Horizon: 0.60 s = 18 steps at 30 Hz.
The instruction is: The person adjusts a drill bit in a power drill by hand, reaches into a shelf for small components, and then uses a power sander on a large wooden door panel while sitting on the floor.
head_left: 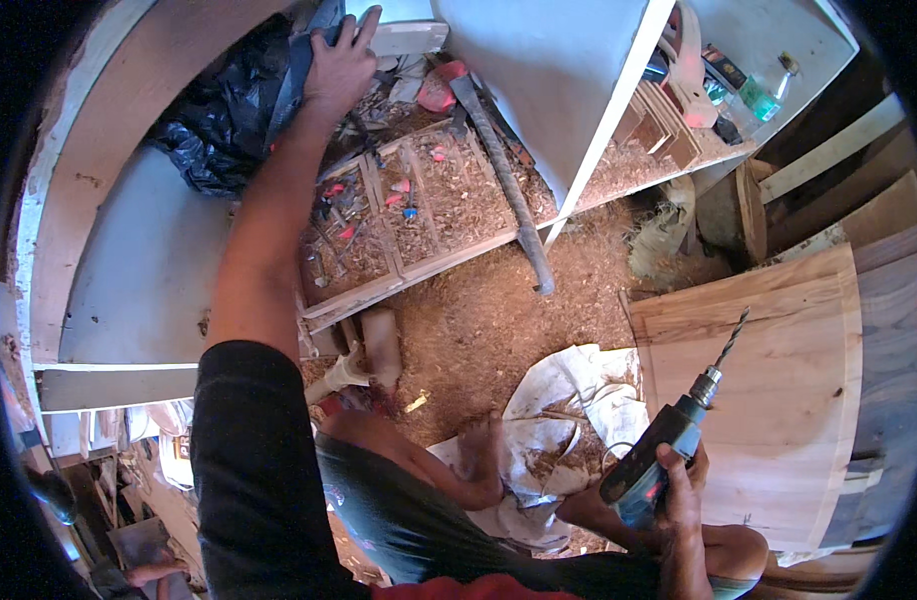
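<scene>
My left hand (341,68) reaches up to the far left, its fingers spread over the edge of a dark grey, flat-sided object (295,72). What that object is, I cannot make out. Beside it lies a crumpled black plastic bag (224,125). Low on the right, my right hand (685,490) is wrapped round a power drill (669,432), which tilts upward. A spiral drill bit (733,338) sits in its chuck, pointing up and right, apart from any surface.
A divided wooden tray (414,275) holds shavings and small tools; a long-handled tool (509,190) lies across it. White cloth (569,385) is on the shavings-strewn floor. Wooden panels (749,400) lean at right. A plastic bottle (769,92) stands on the shelf. Another person's hand (157,570) shows lower left.
</scene>
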Available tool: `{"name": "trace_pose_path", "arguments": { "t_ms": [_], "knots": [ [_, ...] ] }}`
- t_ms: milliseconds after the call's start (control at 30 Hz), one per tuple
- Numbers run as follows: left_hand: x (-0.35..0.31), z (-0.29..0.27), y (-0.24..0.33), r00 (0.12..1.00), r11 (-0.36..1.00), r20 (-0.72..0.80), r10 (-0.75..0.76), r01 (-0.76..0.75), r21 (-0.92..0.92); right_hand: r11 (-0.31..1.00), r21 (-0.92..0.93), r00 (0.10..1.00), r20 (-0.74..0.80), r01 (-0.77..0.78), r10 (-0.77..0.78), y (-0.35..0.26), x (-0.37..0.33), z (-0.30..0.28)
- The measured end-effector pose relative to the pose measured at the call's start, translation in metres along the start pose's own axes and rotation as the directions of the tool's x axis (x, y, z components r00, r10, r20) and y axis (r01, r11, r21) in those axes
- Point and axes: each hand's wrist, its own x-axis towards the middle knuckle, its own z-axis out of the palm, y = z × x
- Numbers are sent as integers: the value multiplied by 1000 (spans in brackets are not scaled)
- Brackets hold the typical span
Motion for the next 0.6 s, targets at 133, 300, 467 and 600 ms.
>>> {"name": "trace_pose_path", "arguments": {
  "t_ms": [133,300,467,600],
  "knots": [
    [3,7,4,999,999,-4,-33,32,-40,1000,-11,999,44,-7,7,-5,1,6],
    [6,-24,-16,1000,999,-11,29,-28,46,1000,-13,1000,30,4,-4,-6,-2,4],
    [12,-39,-47,988,969,103,-114,133,-207,1000,27,999,-48,-7,9,2,0,0],
    [10,-40,-56,982,951,100,-162,182,-249,999,21,999,-23,-33,34,-3,-2,-4]
  ]
}}
